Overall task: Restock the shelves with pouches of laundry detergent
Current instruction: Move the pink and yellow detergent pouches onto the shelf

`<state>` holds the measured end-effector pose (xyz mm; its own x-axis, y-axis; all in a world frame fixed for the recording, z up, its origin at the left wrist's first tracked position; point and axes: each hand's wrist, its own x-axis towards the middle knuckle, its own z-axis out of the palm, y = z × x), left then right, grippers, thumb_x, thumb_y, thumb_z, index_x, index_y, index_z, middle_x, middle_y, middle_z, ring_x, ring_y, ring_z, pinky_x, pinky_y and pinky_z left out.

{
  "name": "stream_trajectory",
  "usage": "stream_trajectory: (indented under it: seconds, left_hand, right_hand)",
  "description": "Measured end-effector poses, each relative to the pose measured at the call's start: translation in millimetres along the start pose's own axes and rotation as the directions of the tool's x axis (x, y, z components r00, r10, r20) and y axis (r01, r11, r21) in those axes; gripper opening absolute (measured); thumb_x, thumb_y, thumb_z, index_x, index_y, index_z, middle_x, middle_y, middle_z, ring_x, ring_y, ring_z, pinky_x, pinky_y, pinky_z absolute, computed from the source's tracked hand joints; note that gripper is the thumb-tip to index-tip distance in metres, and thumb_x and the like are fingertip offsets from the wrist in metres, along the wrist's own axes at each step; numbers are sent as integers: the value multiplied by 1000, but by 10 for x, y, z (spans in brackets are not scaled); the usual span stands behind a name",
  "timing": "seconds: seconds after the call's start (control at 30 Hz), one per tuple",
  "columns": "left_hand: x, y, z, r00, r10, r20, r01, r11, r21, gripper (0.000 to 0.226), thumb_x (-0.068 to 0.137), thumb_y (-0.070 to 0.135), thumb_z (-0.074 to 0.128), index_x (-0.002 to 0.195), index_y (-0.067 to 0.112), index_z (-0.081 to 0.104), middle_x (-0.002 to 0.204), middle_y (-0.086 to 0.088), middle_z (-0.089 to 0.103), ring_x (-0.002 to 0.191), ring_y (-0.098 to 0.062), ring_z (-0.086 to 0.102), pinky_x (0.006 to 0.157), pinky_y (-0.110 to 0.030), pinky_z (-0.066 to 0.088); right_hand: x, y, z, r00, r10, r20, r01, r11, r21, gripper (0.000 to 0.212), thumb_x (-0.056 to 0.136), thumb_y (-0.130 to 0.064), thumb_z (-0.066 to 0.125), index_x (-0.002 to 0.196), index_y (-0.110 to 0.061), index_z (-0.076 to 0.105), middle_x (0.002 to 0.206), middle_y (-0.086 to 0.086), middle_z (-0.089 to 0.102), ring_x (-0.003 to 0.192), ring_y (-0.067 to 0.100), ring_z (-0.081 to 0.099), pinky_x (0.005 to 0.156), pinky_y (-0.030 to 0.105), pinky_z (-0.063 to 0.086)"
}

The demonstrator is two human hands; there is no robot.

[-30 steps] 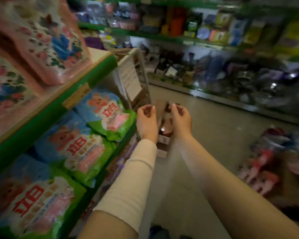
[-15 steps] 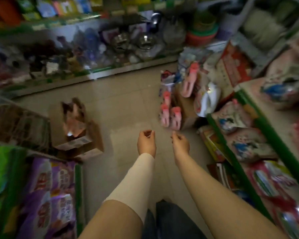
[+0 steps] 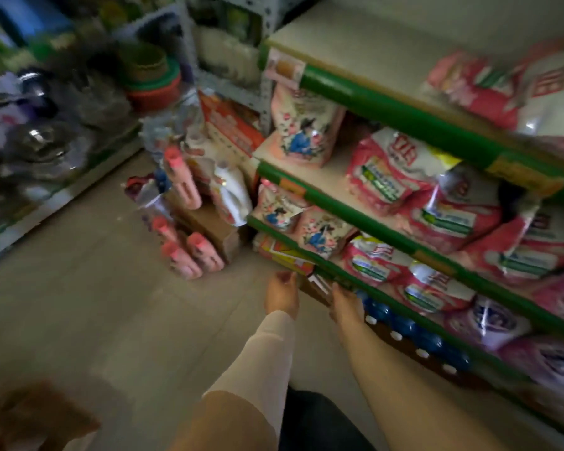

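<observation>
Pink-and-white detergent pouches [image 3: 391,177] lie stacked on the green-edged shelves [image 3: 388,115] at right, across 3 tiers; floral pouches [image 3: 303,128] stand at the shelves' near end. Blue bottles [image 3: 404,327] with white caps fill the bottom tier. The right hand [image 3: 345,307] is just before that tier's edge, its grip loose and empty, though blurred; the left hand [image 3: 280,296], with a pale sleeve [image 3: 264,359] on its forearm, hangs beside it over the floor [image 3: 95,288], fingers loosely curled on nothing. Pink bottles [image 3: 189,255] lean against a cardboard box [image 3: 209,226] further along the aisle.
</observation>
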<state>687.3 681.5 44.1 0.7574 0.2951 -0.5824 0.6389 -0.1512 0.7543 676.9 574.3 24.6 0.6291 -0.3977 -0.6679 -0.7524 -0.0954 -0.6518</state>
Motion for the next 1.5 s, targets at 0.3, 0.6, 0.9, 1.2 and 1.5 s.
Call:
stream_trajectory:
  seconds: [0.3, 0.6, 0.9, 1.2, 1.5]
  left_hand:
    - [-261, 563, 856, 947, 190, 260, -214, 975, 66, 23, 96, 19, 48, 111, 4, 55, 117, -15, 61, 110, -29, 56, 83, -26, 38]
    - [-905, 1541, 1696, 763, 497, 413, -463, 866, -188, 11, 98, 25, 46, 104, 17, 51, 91, 11, 55, 80, 1, 52, 61, -3, 38]
    - [-937, 2451, 1945, 556, 762, 332, -663, 648, -375, 10, 95, 26, 53, 102, 20, 55, 104, 4, 64, 100, -9, 60, 83, -19, 48]
    - [-762, 3349, 2160, 419, 830, 367, -735, 548, -400, 18, 95, 19, 53, 110, 11, 55, 105, 8, 56, 98, -8, 54, 76, -10, 42]
    - [-655, 4013, 2818, 500, 757, 420, -787, 600, -145, 34, 92, 30, 57, 116, 6, 58, 117, -17, 62, 111, -30, 57, 96, -36, 44]
  right_hand:
    - [-88, -386, -702, 969, 52, -240, 40, 931, 362, 38, 96, -31, 48, 127, -10, 55, 130, 10, 56, 118, 30, 52, 101, 40, 42]
    - [0, -948, -1891, 917, -43, -396, 302, 724, 620, 35, 92, -40, 53, 115, -15, 61, 116, 5, 65, 108, 22, 60, 101, 43, 45]
    - [-37, -1734, -2473, 808, -245, -536, 556, 618, 556, 33, 91, -41, 54, 111, -16, 62, 109, 1, 66, 103, 16, 62, 98, 38, 48]
    - [-29, -2422, -3111, 527, -305, -793, 755, 598, 271, 24, 91, -43, 53, 100, -22, 59, 102, -7, 67, 99, 14, 62, 83, 28, 52]
    - [263, -2470, -4262, 386, -185, -904, 677, 722, 141, 43, 91, -44, 53, 101, -4, 65, 90, 6, 61, 84, 18, 55, 65, 25, 40]
